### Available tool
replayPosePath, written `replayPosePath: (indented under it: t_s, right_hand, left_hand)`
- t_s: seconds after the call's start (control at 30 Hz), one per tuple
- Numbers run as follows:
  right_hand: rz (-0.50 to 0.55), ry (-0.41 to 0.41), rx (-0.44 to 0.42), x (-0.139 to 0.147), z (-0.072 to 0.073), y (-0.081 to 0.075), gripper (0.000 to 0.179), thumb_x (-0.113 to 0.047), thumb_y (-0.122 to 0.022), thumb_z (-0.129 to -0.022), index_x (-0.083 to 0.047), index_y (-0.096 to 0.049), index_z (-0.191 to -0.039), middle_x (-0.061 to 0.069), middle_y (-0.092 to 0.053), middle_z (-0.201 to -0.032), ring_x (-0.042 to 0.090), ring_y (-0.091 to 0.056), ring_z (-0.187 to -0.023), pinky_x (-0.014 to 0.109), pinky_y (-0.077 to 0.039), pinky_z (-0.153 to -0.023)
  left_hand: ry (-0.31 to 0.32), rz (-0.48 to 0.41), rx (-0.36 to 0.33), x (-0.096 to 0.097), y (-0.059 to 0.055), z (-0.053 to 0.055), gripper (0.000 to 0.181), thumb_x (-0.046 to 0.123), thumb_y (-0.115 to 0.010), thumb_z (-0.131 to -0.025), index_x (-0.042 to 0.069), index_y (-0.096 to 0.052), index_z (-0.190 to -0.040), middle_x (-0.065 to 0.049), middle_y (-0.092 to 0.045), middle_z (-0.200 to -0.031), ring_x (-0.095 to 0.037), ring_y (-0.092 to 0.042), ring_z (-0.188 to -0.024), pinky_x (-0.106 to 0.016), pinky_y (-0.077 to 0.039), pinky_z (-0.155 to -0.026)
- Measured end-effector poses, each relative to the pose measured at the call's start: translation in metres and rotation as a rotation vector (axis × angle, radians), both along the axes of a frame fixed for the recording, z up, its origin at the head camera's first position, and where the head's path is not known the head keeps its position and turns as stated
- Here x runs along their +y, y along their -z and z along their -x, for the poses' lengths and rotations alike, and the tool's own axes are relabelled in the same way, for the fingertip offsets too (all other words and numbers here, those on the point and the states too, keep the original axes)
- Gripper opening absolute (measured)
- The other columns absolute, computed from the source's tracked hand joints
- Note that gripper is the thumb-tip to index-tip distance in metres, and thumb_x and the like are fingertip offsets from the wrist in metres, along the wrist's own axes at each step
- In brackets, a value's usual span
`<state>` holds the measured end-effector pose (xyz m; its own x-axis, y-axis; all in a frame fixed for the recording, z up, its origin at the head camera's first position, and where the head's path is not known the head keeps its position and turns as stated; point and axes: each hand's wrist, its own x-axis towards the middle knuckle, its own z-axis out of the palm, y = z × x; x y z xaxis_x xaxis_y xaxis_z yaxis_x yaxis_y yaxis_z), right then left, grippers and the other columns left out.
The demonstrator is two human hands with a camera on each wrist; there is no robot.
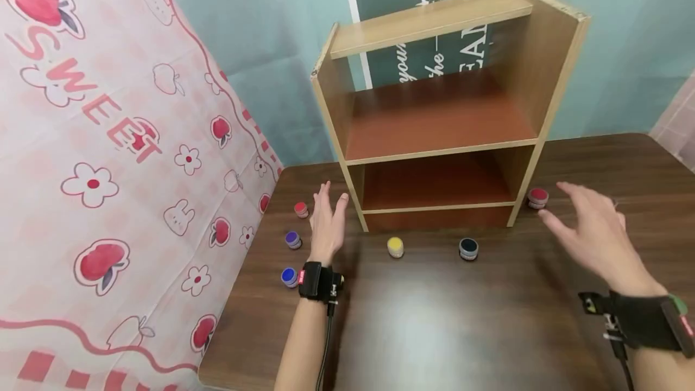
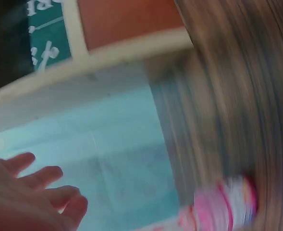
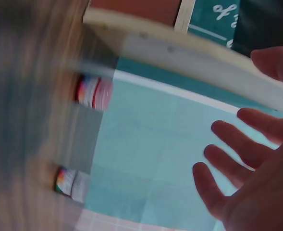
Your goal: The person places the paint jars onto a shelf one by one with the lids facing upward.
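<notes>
A small wooden shelf unit (image 1: 442, 151) with reddish-brown boards stands upright on the table. My left hand (image 1: 327, 225) is raised beside its left side panel, fingers extended, holding nothing. On the other side, my right hand (image 1: 599, 235) hovers with fingers spread and thumb apart, also holding nothing. Closest to the right thumb is a dark red paint jar (image 1: 538, 198). A red paint jar (image 1: 301, 209), a purple one (image 1: 293, 239) and a blue paint jar (image 1: 289, 277) are left of my left hand. Neither hand appears to touch the shelf.
In front of the shelf sit a yellow paint jar (image 1: 395, 247) and a black paint jar (image 1: 469, 248). The right wrist view shows another pale-topped jar (image 3: 73, 184). A pink-and-white patterned cloth (image 1: 136, 198) hangs along the left table edge, and a teal curtain (image 1: 255, 65) behind.
</notes>
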<state>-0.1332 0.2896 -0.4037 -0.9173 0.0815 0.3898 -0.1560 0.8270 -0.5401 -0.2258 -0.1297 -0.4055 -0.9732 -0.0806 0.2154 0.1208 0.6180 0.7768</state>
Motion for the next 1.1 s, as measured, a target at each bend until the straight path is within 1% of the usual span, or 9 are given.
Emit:
replayPosePath:
  t_s: [0.13,0.23,0.33,0.43,0.53,0.63,0.77,0.93,1.1]
  right_hand:
    - [0.046,-0.007,0.05,-0.011,-0.015,0.012,0.052,-0.018,-0.061,-0.092,0.013,-0.045,-0.132,0.042,-0.047,-0.125,0.061,-0.037,-0.113,0.071,-0.024,-0.091]
    - [0.075,-0.014,0.04,-0.024,-0.023,0.022,0.048,-0.017,-0.062,-0.092,0.011,-0.049,-0.129,0.04,-0.049,-0.123,0.057,-0.04,-0.111,0.066,-0.028,-0.09]
    - [0.092,-0.013,0.007,-0.039,-0.033,0.03,0.046,-0.017,-0.062,-0.092,0.009,-0.051,-0.128,0.037,-0.05,-0.124,0.054,-0.041,-0.11,0.064,-0.031,-0.086]
    - [0.095,-0.02,-0.009,-0.053,-0.039,0.038,0.044,-0.017,-0.064,-0.091,0.008,-0.053,-0.126,0.035,-0.053,-0.122,0.052,-0.044,-0.109,0.062,-0.033,-0.086]
    - [0.09,-0.023,-0.041,-0.063,-0.042,0.044,0.044,-0.018,-0.064,-0.091,0.007,-0.054,-0.125,0.033,-0.054,-0.121,0.051,-0.046,-0.109,0.061,-0.034,-0.086]
    - [0.089,-0.019,-0.08,-0.07,-0.043,0.049,0.043,-0.02,-0.064,-0.091,0.007,-0.055,-0.124,0.031,-0.056,-0.12,0.049,-0.048,-0.109,0.06,-0.036,-0.086]
    - [0.088,-0.005,-0.132,-0.076,-0.044,0.052,0.043,-0.021,-0.064,-0.092,0.007,-0.055,-0.124,0.03,-0.057,-0.119,0.047,-0.049,-0.109,0.06,-0.038,-0.085]
    - [0.09,0.012,-0.146,-0.08,-0.042,0.053,0.043,-0.021,-0.065,-0.091,0.007,-0.057,-0.123,0.029,-0.058,-0.119,0.046,-0.05,-0.11,0.06,-0.039,-0.086]
    - [0.088,0.052,-0.087,-0.071,-0.032,0.055,0.037,-0.015,-0.068,-0.087,0.006,-0.061,-0.117,0.028,-0.063,-0.111,0.046,-0.058,-0.102,0.058,-0.043,-0.083]
  left_hand:
    - [-0.027,-0.188,-0.014,0.012,0.001,-0.004,0.064,0.053,-0.043,-0.097,0.02,-0.032,-0.151,-0.003,-0.032,-0.157,-0.023,-0.026,-0.146,-0.047,-0.024,-0.116]
    - [-0.052,-0.297,0.028,0.019,0.007,-0.004,0.061,0.044,-0.05,-0.096,0.017,-0.035,-0.148,-0.006,-0.037,-0.154,-0.023,-0.033,-0.143,-0.044,-0.029,-0.114]
    - [-0.033,-0.402,0.066,0.03,0.015,-0.001,0.059,0.036,-0.054,-0.096,0.017,-0.035,-0.148,-0.008,-0.038,-0.153,-0.022,-0.035,-0.142,-0.04,-0.031,-0.114]
    - [-0.002,-0.476,0.081,0.043,0.02,0.005,0.058,0.033,-0.056,-0.096,0.017,-0.034,-0.148,-0.011,-0.041,-0.15,-0.024,-0.039,-0.14,-0.04,-0.033,-0.113]
    - [-0.018,-0.478,0.082,0.054,0.021,0.011,0.057,0.036,-0.056,-0.095,0.019,-0.036,-0.147,-0.011,-0.049,-0.143,-0.025,-0.047,-0.132,-0.044,-0.037,-0.108]
    - [-0.06,-0.463,0.091,0.061,0.02,0.018,0.056,0.038,-0.057,-0.093,0.02,-0.041,-0.144,-0.01,-0.056,-0.135,-0.026,-0.053,-0.123,-0.047,-0.04,-0.102]
    - [-0.097,-0.439,0.105,0.062,0.022,0.028,0.046,0.028,-0.056,-0.094,0.018,-0.049,-0.137,-0.007,-0.061,-0.128,-0.023,-0.056,-0.118,-0.046,-0.042,-0.1]
    - [-0.073,-0.393,0.137,0.055,0.029,0.032,0.029,0.015,-0.051,-0.096,0.01,-0.059,-0.124,-0.013,-0.066,-0.116,-0.024,-0.059,-0.104,-0.043,-0.045,-0.091]
    - [-0.055,-0.349,0.148,0.047,0.033,0.031,0.024,0.015,-0.053,-0.097,0.007,-0.061,-0.118,-0.012,-0.068,-0.111,-0.023,-0.061,-0.1,-0.042,-0.048,-0.087]
